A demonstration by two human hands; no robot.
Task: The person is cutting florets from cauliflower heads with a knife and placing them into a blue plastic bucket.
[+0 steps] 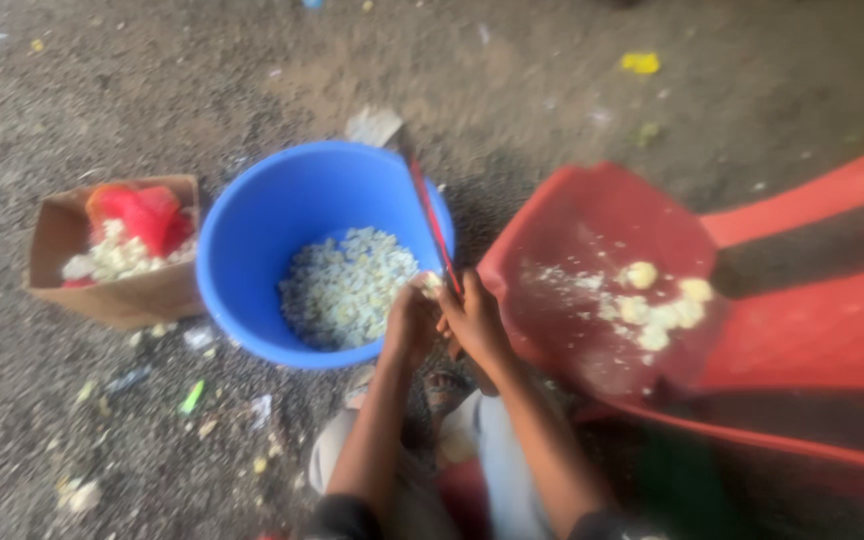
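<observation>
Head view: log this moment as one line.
left hand pinches pale piece | right hand holds thin red stick | over blue bucket of pale pieces | red tray right | cardboard box left

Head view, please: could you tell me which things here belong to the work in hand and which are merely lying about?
In use:
- left hand and right hand, together at the bucket rim
- red stick
- blue bucket of pale pieces
- red tray with pale lumps
- cardboard box of scraps

Lying about:
- yellow scrap
- green bit
</observation>
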